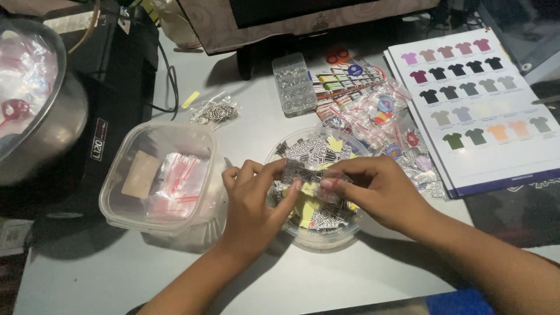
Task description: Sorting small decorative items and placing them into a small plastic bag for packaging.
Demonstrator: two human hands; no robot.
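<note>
Pinching one small clear packet [306, 175], perhaps a sticker bag, left hand [254, 201] and right hand [379, 189] hold it above the round bowl [315, 239]; square tub [160, 181] at 9 o'clock

A small clear packet [306, 175] is pinched between the left hand [254, 201] and right hand [379, 189] over a round tub [315, 239] of stickers on the table [326, 280]; a square tub [116, 198] is set left.

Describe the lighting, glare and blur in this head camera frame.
Head view: dim, uneven light, brightest on the colour chart; dark corners; glare on the metal bowl; soft shadows under both clear plastic containers; left hand and right hand slightly soft, and the small plastic packet between them lacks detail.
</note>
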